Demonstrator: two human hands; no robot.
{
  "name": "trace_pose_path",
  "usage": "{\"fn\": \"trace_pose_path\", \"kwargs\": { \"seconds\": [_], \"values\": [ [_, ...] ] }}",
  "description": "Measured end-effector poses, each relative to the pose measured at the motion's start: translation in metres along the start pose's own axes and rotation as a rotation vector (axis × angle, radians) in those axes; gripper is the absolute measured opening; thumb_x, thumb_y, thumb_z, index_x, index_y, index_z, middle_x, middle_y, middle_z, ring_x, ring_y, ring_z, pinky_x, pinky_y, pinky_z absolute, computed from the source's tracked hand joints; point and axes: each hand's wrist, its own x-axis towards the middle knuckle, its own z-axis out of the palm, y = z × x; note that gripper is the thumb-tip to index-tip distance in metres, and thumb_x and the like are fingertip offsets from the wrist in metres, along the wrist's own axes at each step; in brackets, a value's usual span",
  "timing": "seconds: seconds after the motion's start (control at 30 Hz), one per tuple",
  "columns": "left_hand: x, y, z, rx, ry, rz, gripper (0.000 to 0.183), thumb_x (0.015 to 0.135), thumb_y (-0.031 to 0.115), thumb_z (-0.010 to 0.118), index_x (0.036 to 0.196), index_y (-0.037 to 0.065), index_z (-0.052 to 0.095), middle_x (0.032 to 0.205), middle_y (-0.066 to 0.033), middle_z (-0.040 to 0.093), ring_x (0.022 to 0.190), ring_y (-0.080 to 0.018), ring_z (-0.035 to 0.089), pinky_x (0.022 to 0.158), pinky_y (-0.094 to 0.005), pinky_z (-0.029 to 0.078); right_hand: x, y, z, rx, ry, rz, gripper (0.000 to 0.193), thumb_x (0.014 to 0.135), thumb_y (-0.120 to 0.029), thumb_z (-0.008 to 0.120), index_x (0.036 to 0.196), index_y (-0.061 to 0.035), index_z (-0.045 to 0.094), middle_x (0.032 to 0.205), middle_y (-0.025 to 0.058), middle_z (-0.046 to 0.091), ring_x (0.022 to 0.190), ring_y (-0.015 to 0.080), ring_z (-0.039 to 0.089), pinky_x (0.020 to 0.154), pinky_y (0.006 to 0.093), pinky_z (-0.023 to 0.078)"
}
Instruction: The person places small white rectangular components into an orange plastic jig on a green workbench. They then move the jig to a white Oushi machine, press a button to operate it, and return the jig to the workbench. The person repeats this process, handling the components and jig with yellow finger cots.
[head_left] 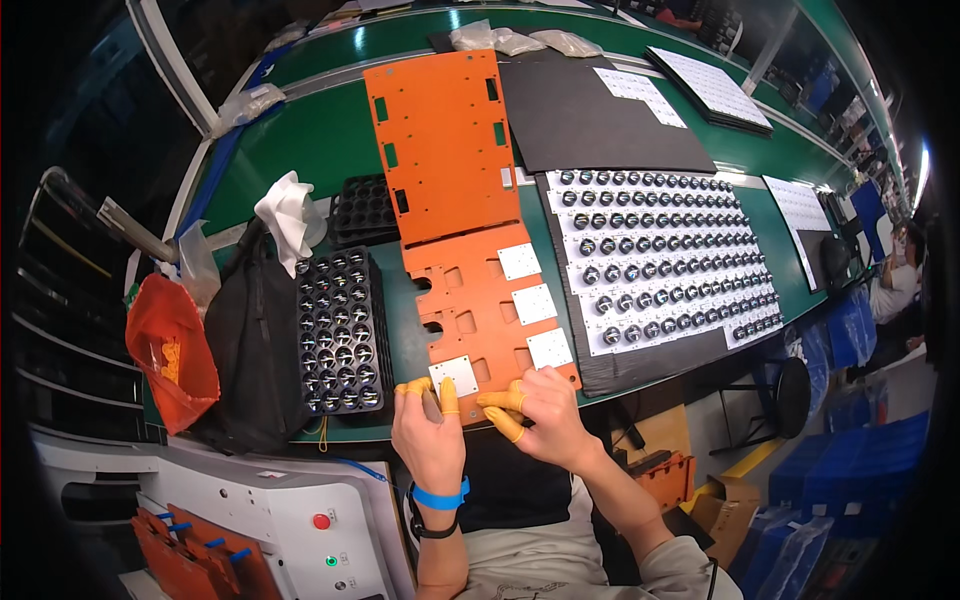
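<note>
An orange hinged fixture (497, 345) lies unfolded before me, its upright-looking lid (440, 150) extending away. White square boards sit in its pockets, three along the right side, among them a middle board (534, 305). At the near left corner, my left hand (428, 440) has its yellow-covered fingertips on another white square board (455, 377), thumb over its face and the other fingers at its left edge. My right hand (550, 415) is curled at the fixture's near edge, yellow-covered fingertips bent inward; whatever they hold, if anything, is too small to make out.
A black tray of dark round lenses (340, 335) stands left. White sheets with rows of round black parts (670, 250) lie right on black foam (660, 362). Left are a red bag (170, 355) and black bag (250, 350); a machine with a red button (321, 521) is below.
</note>
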Motion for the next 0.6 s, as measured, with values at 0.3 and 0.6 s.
{"fn": "trace_pose_path", "kwargs": {
  "seconds": [0.3, 0.6],
  "values": [
    [0.0038, 0.0028, -0.0017, 0.076, -0.022, -0.037, 0.024, 0.092, 0.022, 0.068, 0.096, -0.002, 0.064, 0.09, -0.016, 0.062, 0.078, -0.0352, 0.061, 0.071, -0.0411, 0.047, 0.0005, -0.0013, 0.0005, -0.016, 0.003, 0.003, 0.017, 0.072, -0.009, 0.08, 0.088, -0.0062, 0.074, 0.064, 0.0019, 0.05, 0.061, 0.0205, 0.049, 0.059, 0.0345, 0.036],
    [0.0017, 0.0034, -0.0047, 0.076, -0.036, -0.042, 0.03, 0.089, 0.025, 0.072, 0.1, -0.002, 0.067, 0.091, -0.016, 0.064, 0.08, -0.0353, 0.062, 0.072, -0.0422, 0.048, -0.0027, 0.0009, 0.0037, -0.017, 0.013, 0.011, 0.022, 0.075, -0.009, 0.078, 0.096, -0.0092, 0.077, 0.063, 0.001, 0.048, 0.061, 0.0202, 0.047, 0.059, 0.0344, 0.033]
  ]
}}
